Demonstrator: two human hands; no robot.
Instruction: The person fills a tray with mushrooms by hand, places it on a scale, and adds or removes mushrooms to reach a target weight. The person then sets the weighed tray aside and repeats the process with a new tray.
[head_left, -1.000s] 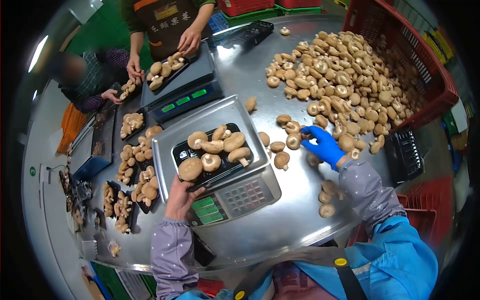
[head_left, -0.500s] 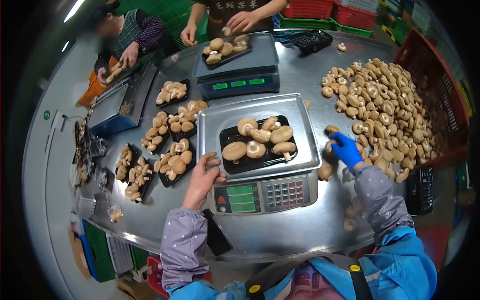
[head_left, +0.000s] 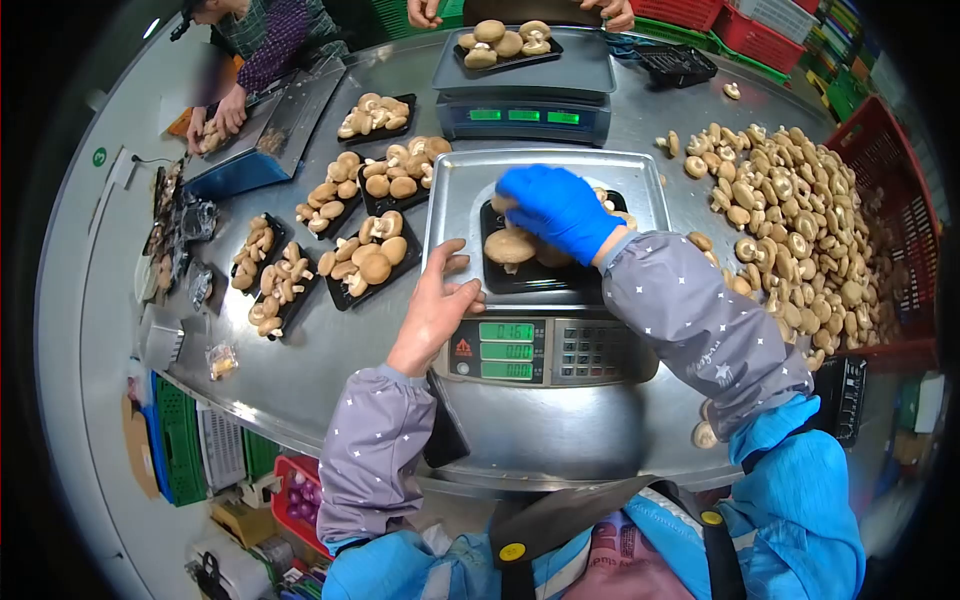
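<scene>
At the left of the steel table (head_left: 280,375), several filled trays (head_left: 406,262) stand in a loose group, the closest just beside the bare left hand (head_left: 432,308). That hand is by the left edge of the scale platter (head_left: 460,187), fingers bent and spread, its grip slack with nothing in it; whether the fingertips touch the metal I cannot tell. To its right, on the platter, lies the black tray (head_left: 503,280), long axis running left to right, with a large mushroom (head_left: 510,247) near its left end. Over the tray is the gloved right hand (head_left: 562,212), fingers pointing left, forearm slanting in from the lower right. A second mushroom (head_left: 502,202) shows beneath its fingertips, but whether the grip is closed on it I cannot tell. The right hand is directly above the tray, the left only beside it, so the right is nearer. Further right, well apart from both hands, the mushroom heap (head_left: 800,225) spreads to the red crate (head_left: 890,140)
</scene>
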